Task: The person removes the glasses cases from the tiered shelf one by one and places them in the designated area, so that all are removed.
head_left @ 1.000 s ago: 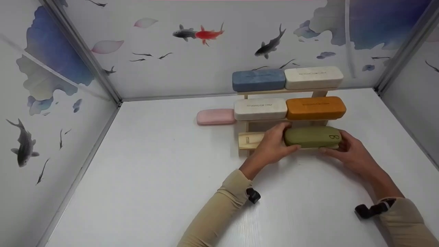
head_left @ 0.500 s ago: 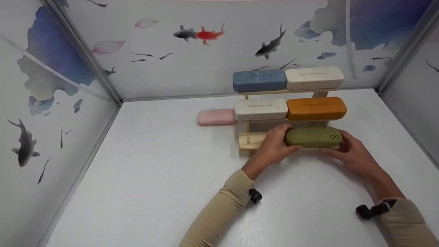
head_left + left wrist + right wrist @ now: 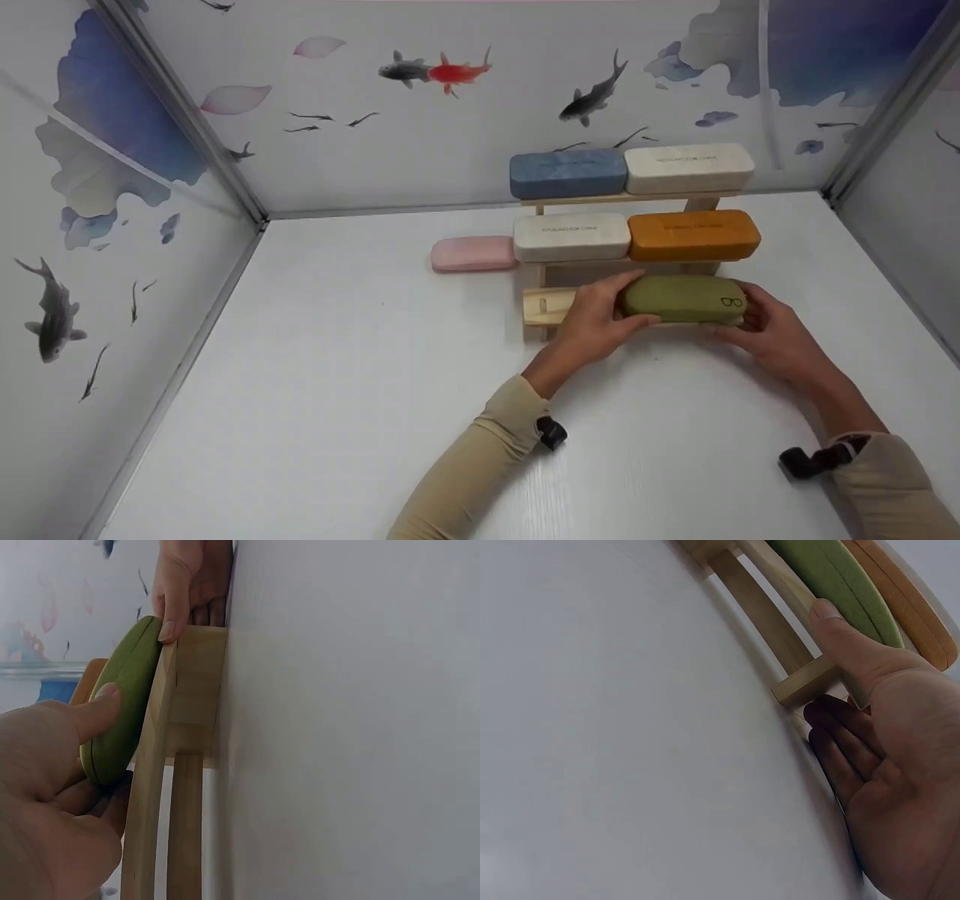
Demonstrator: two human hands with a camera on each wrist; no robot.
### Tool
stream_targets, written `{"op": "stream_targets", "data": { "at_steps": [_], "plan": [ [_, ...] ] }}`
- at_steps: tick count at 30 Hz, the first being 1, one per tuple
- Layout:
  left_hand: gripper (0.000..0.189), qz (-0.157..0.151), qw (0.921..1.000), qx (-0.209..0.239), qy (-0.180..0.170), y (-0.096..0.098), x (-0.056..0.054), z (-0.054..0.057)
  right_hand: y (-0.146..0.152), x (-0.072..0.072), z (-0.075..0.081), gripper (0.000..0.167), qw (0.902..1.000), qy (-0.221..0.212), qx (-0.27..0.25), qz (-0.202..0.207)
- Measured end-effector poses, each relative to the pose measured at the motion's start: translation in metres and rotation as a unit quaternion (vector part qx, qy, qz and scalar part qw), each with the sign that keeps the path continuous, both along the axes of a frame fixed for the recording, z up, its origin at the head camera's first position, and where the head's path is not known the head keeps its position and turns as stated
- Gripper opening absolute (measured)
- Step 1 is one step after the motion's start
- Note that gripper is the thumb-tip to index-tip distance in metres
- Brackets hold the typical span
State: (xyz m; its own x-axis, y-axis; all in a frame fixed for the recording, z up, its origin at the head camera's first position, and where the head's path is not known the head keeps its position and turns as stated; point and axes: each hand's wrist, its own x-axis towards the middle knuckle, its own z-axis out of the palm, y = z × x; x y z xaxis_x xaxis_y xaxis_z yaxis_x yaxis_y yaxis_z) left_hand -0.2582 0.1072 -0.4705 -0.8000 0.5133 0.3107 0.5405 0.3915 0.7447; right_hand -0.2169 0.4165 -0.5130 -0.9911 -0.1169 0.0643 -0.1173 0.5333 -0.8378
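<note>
White table (image 3: 337, 375) is filling lower centre | pink case (image 3: 472, 253) is lying mid-frame | wooden rack (image 3: 557, 309) is standing right of centre

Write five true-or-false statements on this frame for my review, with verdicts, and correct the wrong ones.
1. The left hand grips the green case. True.
2. The pink case lies on top of the wooden stand. False: the pink case lies on the table, left of the wooden stand.
3. The blue case sits beside a white case. True.
4. The orange case is below the green case. False: the orange case is one level above.
5. The glasses drawing is at the green case's end nearer the right hand. True.
</note>
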Motion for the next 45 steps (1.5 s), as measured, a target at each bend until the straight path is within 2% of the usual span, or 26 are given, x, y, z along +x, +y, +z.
{"op": "stream_targets", "data": {
  "at_steps": [7,11,20,25,29,34,40,45],
  "plan": [
    [0.070,-0.022,0.9991,0.037,-0.003,-0.017,0.001,0.005,0.000,0.000,0.001,0.083,0.9996,-0.001,-0.022,0.017],
    [0.071,-0.034,0.9981,0.050,0.012,-0.031,0.001,0.010,0.001,-0.001,0.001,0.082,0.9993,-0.014,-0.029,0.018],
    [0.070,-0.040,0.9945,0.094,0.023,-0.067,0.001,0.025,-0.001,0.000,0.001,0.082,0.9996,-0.026,-0.007,0.005],
    [0.069,-0.044,0.9885,0.139,0.040,-0.086,-0.003,0.037,-0.002,-0.001,0.002,0.080,0.9997,-0.021,-0.010,0.009],
    [0.070,-0.043,0.9820,0.180,0.040,-0.101,-0.008,0.046,-0.002,-0.001,0.003,0.079,0.9998,-0.016,-0.008,0.008],
    [0.068,-0.027,0.9773,0.205,0.045,-0.123,-0.012,0.051,-0.003,-0.001,0.004,0.082,0.9995,-0.029,-0.007,0.004],
    [0.066,-0.023,0.9691,0.242,0.043,-0.147,-0.018,0.056,-0.005,0.000,0.006,0.081,0.9989,-0.045,-0.004,-0.010],
    [0.066,-0.006,0.9673,0.251,0.036,-0.165,-0.022,0.056,-0.004,0.000,0.005,0.081,0.9987,-0.049,-0.009,-0.011]
  ]
}}
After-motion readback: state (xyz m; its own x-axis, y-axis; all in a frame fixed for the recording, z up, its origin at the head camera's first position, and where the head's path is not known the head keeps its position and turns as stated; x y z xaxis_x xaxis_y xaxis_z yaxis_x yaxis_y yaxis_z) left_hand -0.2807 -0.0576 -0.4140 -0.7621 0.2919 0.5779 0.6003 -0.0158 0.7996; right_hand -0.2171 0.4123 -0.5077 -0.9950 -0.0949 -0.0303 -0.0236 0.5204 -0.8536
